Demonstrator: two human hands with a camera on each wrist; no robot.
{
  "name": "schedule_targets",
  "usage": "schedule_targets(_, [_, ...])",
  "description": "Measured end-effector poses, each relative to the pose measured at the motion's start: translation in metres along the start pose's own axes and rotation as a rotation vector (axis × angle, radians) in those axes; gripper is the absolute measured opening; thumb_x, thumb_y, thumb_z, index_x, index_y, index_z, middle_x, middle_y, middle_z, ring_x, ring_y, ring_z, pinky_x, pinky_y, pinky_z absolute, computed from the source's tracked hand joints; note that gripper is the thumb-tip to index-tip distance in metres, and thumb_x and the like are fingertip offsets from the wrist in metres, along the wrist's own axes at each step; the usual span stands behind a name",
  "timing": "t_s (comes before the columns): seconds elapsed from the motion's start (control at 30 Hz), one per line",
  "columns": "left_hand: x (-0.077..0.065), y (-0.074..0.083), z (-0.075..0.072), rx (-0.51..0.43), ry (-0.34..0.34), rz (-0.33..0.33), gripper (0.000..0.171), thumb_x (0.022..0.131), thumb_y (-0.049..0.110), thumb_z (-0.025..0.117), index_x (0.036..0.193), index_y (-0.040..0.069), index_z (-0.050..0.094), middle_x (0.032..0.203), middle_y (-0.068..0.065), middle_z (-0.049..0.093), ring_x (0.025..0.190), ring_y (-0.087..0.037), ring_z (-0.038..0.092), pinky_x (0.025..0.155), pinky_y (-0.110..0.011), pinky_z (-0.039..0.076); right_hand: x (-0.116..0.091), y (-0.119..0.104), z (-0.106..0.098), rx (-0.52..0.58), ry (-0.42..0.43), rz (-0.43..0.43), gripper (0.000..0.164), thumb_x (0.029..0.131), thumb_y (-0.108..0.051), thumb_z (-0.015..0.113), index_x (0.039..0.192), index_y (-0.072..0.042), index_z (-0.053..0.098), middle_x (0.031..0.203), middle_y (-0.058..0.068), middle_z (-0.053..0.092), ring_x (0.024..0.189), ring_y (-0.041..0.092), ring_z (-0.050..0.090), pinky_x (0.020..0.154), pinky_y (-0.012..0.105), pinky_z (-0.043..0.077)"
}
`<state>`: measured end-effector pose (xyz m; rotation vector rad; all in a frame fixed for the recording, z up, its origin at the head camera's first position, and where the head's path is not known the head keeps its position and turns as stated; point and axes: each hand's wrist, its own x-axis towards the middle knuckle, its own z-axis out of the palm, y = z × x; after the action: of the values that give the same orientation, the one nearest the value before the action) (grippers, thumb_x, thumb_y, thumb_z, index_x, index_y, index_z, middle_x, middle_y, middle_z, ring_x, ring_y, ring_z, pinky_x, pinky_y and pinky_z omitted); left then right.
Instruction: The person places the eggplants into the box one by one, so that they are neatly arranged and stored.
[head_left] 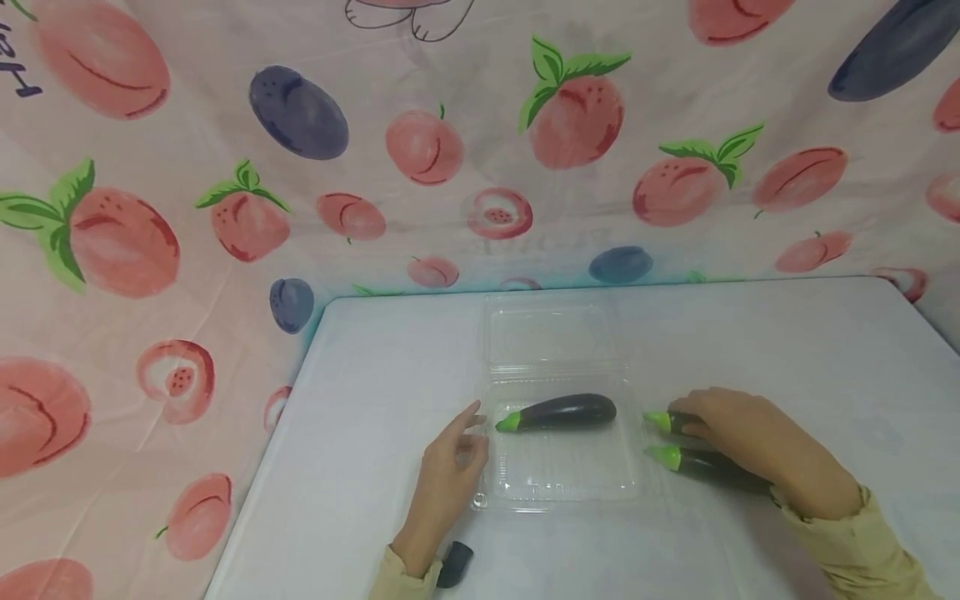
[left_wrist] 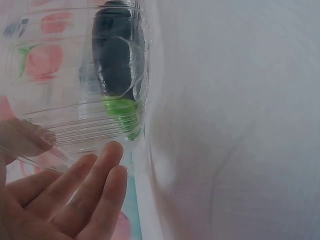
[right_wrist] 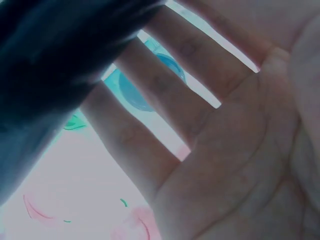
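Observation:
An open clear plastic clamshell box (head_left: 562,507) lies on the table, with a dark eggplant (head_left: 570,411) with a green stem inside it. My left hand (head_left: 450,467) is at the box's left edge, fingers loosely extended. In the left wrist view, fingertips (left_wrist: 113,150) are close beside the ribbed plastic wall; whether they touch it, I cannot tell. Right of the box, my right hand (head_left: 738,429) grips a second eggplant (head_left: 681,422) from above, hiding most of it. A third eggplant (head_left: 712,467) lies just in front, partly under the hand.
The box's lid (head_left: 555,333) is folded back toward the rear edge of the white table (head_left: 390,358). A fruit-print cloth (head_left: 480,100) hangs behind and to the left. A small dark object (head_left: 454,564) is beside the left sleeve (head_left: 405,577).

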<state>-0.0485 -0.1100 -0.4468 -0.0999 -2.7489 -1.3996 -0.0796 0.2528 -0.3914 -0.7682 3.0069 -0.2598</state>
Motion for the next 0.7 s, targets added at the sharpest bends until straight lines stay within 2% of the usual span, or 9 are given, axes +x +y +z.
schedule_targets(0.27, [0.001, 0.002, -0.001, 0.014, -0.014, -0.045, 0.049, 0.097, 0.019, 0.06, 0.145, 0.019, 0.05, 0.13, 0.002, 0.065, 0.107, -0.015, 0.068, 0.095, -0.038, 0.056, 0.001, -0.004, -0.006, -0.003, -0.008, 0.025, 0.022, 0.083, -0.011, 0.078, 0.104, -0.009, 0.074, 0.092, -0.001, 0.071, 0.086, 0.022, 0.068, 0.076, 0.046, 0.058])
schedule_targets(0.7, [0.001, 0.001, -0.002, 0.008, -0.012, -0.018, 0.049, 0.097, 0.018, 0.059, 0.145, 0.017, 0.05, 0.13, 0.001, 0.065, 0.106, -0.015, 0.068, 0.093, -0.037, 0.057, 0.001, -0.003, -0.011, -0.012, -0.001, 0.038, 0.024, 0.084, -0.011, 0.077, 0.107, -0.008, 0.073, 0.091, -0.002, 0.07, 0.085, 0.02, 0.067, 0.077, 0.046, 0.058])
